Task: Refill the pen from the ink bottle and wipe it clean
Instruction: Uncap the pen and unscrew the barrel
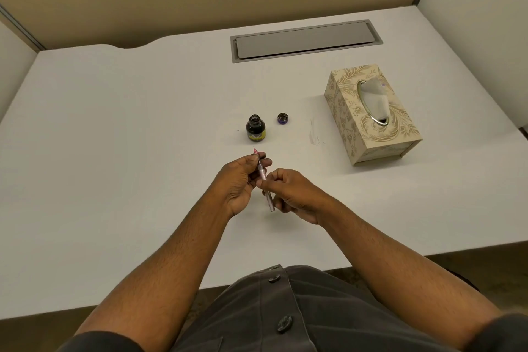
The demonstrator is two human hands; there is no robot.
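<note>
Both hands meet over the middle of the white desk (pixel 114 123), sharing one slim pen (pixel 263 173). The left hand (pixel 240 180) is curled closed around the pen's front part, thumb and fingertips pinching it just behind the pinkish tip, which pokes out past the fingers and points away from the person. The right hand (pixel 294 194) is closed too, its thumb and forefinger gripping the clear barrel right beside the left hand's fingers, while the barrel's rear end sticks out below, between the two palms. The pen is held off the desk, slanting from the far tip down toward the person.

Just beyond the left hand's fingertips stands the ink bottle (pixel 255 128), upright and uncapped, dark with a yellow label. Its cap (pixel 282 118) lies apart from it, mouth up, farther out beyond the right hand. A faint smudge (pixel 313 134) marks the desk out past the right hand, and beyond that, well off to the right hand's outer side, sits a patterned tissue box (pixel 351 123) with a tissue (pixel 375 97) showing in its oval slot.
</note>
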